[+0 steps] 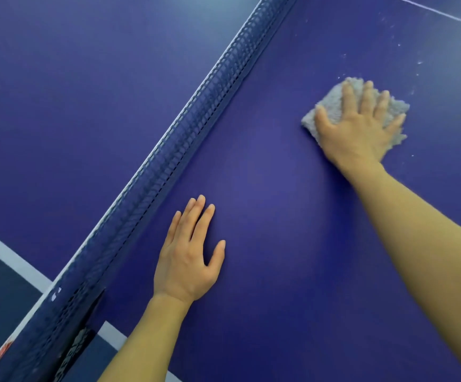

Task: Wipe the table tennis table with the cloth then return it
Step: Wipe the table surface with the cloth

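Nearest, the left hand point(188, 255) lies flat, fingers together, on the table point(265, 188) beside the net point(168, 150). Far right, the right hand point(359, 125) presses splayed fingers onto the cloth point(397, 106): soft, light, best pinned under a flat palm.

A table tennis playing area, seen from directly above the table.

The view was filled by a blue table tennis table point(265, 188) with a matte playing surface, white boundary lines point(11, 257) along its edge and a thin white centre line point(441, 12) at the far right. A dark mesh net point(168, 150) with a pale top band crossed the surface diagonally, clamped at the near edge by a black net post point(77, 343) bearing lettering too blurred to read. Nothing beyond the table showed, so whether this was a sports hall, club or home could not be told.
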